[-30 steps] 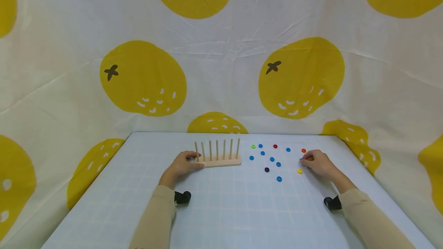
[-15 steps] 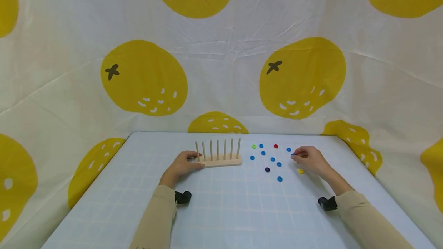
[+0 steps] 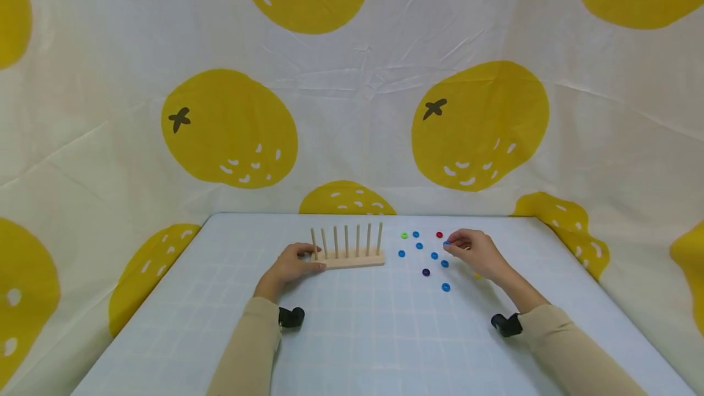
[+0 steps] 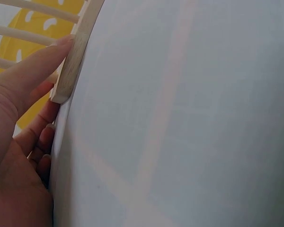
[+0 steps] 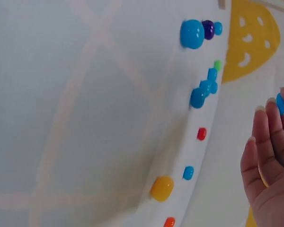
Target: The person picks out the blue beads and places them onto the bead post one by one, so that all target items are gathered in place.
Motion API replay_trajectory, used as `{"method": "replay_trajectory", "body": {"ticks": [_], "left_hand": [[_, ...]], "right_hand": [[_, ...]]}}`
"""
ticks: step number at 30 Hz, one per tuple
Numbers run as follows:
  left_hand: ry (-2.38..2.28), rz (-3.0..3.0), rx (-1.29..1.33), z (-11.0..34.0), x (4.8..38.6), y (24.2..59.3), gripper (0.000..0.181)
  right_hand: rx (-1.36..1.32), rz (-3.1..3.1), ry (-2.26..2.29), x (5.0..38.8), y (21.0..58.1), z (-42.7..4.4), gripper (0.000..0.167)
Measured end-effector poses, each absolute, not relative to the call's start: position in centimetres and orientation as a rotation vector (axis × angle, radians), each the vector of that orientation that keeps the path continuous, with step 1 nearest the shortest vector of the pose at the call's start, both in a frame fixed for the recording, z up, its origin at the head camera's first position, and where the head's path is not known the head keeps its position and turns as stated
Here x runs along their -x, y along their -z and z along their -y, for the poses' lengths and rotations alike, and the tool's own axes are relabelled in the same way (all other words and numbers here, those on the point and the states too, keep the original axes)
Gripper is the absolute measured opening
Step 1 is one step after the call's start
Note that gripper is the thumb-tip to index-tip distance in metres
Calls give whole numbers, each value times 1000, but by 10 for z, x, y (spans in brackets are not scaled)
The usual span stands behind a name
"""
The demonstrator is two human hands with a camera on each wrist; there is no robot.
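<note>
My left hand (image 3: 291, 263) grips the left end of a wooden peg rack (image 3: 352, 259), a flat base with a row of several upright pegs. In the left wrist view the thumb (image 4: 42, 61) lies along the base's side, with the other fingers beyond the base's end. Thumb and fingers of my right hand (image 3: 480, 252) pinch a small blue bead (image 5: 281, 104), raised above the table at the right of the rack. Below the hand are a dark purple bead (image 3: 426, 272) and several loose blue beads, one of them a blue bead (image 3: 445, 287) nearest me.
Beyond the rack's right end lie a green bead (image 3: 404, 235) and a red bead (image 3: 439, 234). A yellow bead (image 5: 162, 188) and an orange-red bead (image 5: 169, 222) lie further right. Behind the pale table (image 3: 352, 335) hangs a fruit-patterned cloth (image 3: 352, 127).
My right hand has lifted the blue bead from the right side of the table and carried it left, towards the rack. The left hand keeps its place on the rack.
</note>
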State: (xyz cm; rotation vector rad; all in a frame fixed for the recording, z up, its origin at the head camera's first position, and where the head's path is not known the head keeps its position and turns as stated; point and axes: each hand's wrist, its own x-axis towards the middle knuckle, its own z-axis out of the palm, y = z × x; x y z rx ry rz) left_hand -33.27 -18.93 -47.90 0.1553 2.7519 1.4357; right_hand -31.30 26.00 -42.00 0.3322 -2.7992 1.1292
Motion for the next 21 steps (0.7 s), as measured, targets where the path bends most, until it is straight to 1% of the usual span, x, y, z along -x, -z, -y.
{"method": "replay_trajectory", "body": {"ticks": [9, 16, 21], "left_hand": [[-1450, -2757, -121, 187, 329, 474, 44], [-1434, -2760, -106, 188, 330, 474, 45], [-1427, -2754, -106, 187, 328, 475, 45]], "right_hand": [[-419, 2745, -1139, 309, 409, -239, 22], [-490, 2705, -1134, 310, 407, -227, 18], [-510, 2701, -1143, 309, 405, -219, 20]]}}
